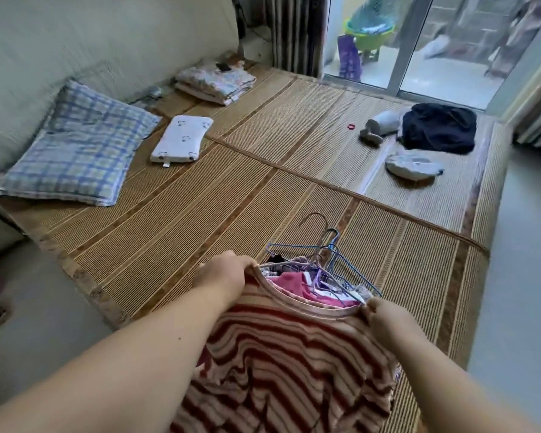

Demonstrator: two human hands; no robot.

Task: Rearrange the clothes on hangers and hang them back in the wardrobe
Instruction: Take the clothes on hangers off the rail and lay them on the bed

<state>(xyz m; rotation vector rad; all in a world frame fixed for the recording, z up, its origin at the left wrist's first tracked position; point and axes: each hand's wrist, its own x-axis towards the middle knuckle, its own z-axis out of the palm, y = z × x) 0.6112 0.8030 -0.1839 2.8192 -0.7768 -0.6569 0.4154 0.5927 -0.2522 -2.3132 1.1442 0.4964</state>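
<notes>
A single view — a wide-angle camera worn on the person's head, facing forward and tilted down over the bed. It sits close above the hands: both forearms enter from the bottom edge, with the left hand and right hand low in the middle, and the striped shirt they grip fills the bottom centre. The bed recedes toward the top — headboard at far left, glass door at upper right.
</notes>
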